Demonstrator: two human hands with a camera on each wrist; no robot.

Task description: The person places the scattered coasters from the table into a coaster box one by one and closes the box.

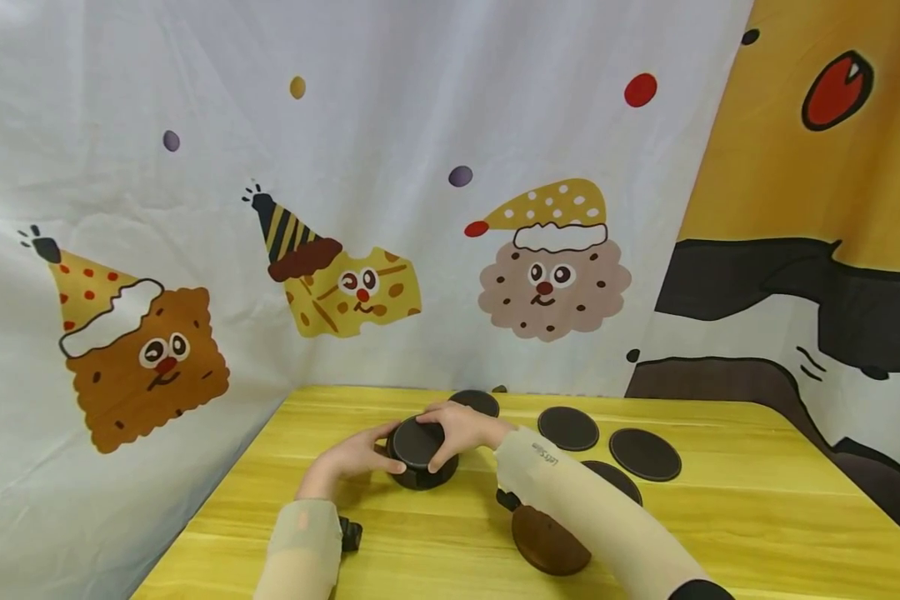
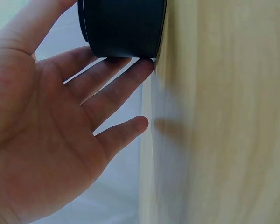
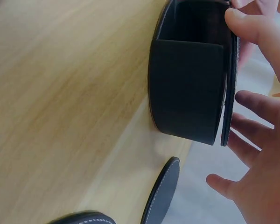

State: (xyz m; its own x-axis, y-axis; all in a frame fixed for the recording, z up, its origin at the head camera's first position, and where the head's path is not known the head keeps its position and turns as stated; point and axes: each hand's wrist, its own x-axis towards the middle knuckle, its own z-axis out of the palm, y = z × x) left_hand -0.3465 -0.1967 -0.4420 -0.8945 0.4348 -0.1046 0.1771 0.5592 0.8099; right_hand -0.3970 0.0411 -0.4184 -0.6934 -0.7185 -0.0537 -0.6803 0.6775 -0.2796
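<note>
A round black coaster holder [image 1: 429, 480] stands on the table at centre in the head view. An opening shows in its side wall [image 3: 186, 88] in the right wrist view. My left hand [image 1: 351, 457] holds the holder from the left, thumb at the front; fingertips touch its wall in the left wrist view. My right hand [image 1: 459, 428] holds a black stitched coaster [image 3: 230, 93] by the edge over the holder's top. A narrow, slanted gap shows between coaster and rim in the right wrist view. The holder's inside is mostly hidden.
Several black coasters lie spread on the yellow wood-grain table [image 1: 765, 517], including one behind the hands [image 1: 476, 402] and two further right [image 1: 567, 428]. A brown round piece [image 1: 549, 540] lies partly beneath my right forearm. A printed cloth [image 1: 390, 167] hangs behind the table.
</note>
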